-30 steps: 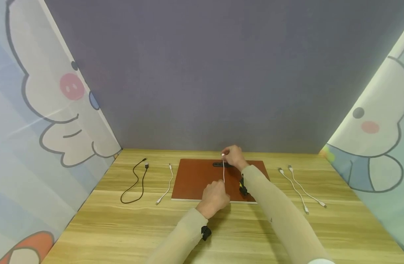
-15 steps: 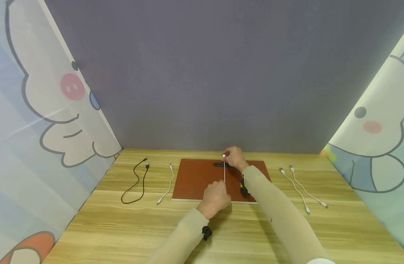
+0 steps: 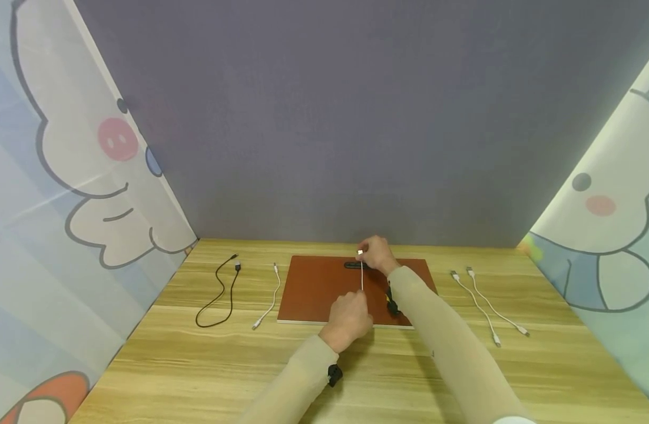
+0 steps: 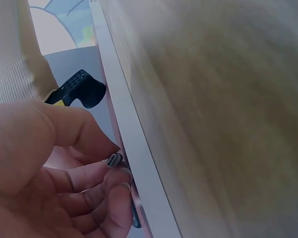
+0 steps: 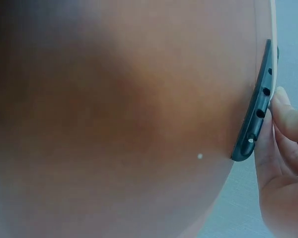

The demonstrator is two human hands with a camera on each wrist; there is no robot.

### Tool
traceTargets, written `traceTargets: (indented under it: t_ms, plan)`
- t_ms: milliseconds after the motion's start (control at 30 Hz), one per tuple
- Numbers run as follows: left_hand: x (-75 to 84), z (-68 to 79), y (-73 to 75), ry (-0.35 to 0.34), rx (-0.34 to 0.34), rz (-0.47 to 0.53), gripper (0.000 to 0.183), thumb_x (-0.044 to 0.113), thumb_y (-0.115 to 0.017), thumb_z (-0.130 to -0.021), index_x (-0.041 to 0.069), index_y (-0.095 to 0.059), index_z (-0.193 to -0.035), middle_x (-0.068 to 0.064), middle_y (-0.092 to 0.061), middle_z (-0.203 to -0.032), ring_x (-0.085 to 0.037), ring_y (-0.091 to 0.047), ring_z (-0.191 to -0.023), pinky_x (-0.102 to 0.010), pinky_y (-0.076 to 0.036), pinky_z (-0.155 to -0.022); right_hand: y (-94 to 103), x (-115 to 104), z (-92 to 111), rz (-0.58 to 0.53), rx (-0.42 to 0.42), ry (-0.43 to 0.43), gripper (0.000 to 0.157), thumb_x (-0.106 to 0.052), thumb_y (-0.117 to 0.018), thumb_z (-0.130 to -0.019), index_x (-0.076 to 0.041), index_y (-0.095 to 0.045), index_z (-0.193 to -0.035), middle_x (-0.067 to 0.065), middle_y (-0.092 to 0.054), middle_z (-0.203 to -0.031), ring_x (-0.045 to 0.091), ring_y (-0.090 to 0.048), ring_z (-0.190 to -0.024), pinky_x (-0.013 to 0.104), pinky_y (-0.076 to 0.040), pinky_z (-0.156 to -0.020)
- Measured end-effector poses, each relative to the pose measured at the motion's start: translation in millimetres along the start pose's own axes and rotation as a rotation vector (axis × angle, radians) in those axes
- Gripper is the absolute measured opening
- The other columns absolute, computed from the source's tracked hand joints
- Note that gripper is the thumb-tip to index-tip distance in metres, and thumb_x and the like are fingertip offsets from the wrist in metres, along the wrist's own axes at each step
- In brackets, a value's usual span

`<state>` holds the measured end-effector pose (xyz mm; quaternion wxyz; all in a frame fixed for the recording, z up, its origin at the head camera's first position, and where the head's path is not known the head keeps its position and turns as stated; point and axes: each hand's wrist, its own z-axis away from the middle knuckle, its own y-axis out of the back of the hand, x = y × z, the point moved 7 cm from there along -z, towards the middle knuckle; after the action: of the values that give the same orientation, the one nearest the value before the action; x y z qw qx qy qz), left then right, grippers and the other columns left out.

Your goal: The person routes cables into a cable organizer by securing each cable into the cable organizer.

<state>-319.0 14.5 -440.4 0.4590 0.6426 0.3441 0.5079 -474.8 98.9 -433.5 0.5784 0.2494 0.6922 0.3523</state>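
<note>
A short white USB cable (image 3: 362,278) stretches straight between my two hands above a reddish-brown board (image 3: 314,285). My left hand (image 3: 348,318) pinches its near end at the board's front edge; in the left wrist view the small metal plug (image 4: 114,159) pokes out between thumb and fingers. At the board's far side my right hand (image 3: 376,254) pinches the other end, whose white plug shows at the fingertips. Beneath the cable lies a black slotted cable holder (image 3: 352,265), partly hidden by the right hand. The right wrist view has the cable running along this holder (image 5: 253,119).
To the board's left lie a black USB cable (image 3: 231,297) and a short white cable (image 3: 274,294). Two more white cables (image 3: 475,297) (image 3: 496,309) lie on the right of the wooden table (image 3: 197,377). A grey panel (image 3: 356,129) rises behind the table.
The far plug has come down slightly with my right hand. Both hands keep their hold on the white cable, and the head view has shifted a little.
</note>
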Motion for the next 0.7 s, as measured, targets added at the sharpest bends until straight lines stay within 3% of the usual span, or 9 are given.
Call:
traceTargets:
  t_ms: [200,300,700]
  plan:
    - [6.1,0.0,1.0,-0.072,0.033,-0.075,0.014,0.011,-0.077,-0.084,0.004,-0.066,-0.089,-0.005,-0.062,-0.07,-0.021,-0.063,-0.058,-0.032,-0.048,-0.045,-0.9,-2.7,-3.8,0.077,-0.034,0.011,0.019,-0.011,-0.079,-0.089,-0.002,-0.076,-0.106,0.014,-0.071,-0.11,0.032,-0.063,-0.101,0.041,-0.054,-0.083]
    - [8.3,0.2,1.7,-0.092,0.05,-0.094,0.014,0.011,-0.077,-0.083,0.007,-0.063,-0.082,-0.004,-0.062,-0.069,-0.021,-0.063,-0.058,-0.032,-0.047,-0.044,-1.6,-4.0,-5.5,0.098,-0.041,0.014,0.019,-0.011,-0.078,-0.09,-0.001,-0.076,-0.106,0.015,-0.07,-0.11,0.032,-0.063,-0.103,0.041,-0.054,-0.083]
    - [9.3,-3.5,-1.4,-0.089,0.04,-0.111,0.012,0.013,-0.076,-0.085,0.006,-0.066,-0.088,-0.005,-0.062,-0.069,-0.021,-0.063,-0.059,-0.031,-0.047,-0.045,-5.5,-5.8,-7.6,0.144,-0.062,0.016,0.017,-0.011,-0.076,-0.092,0.0,-0.073,-0.106,0.017,-0.069,-0.112,0.031,-0.063,-0.1,0.041,-0.054,-0.081]
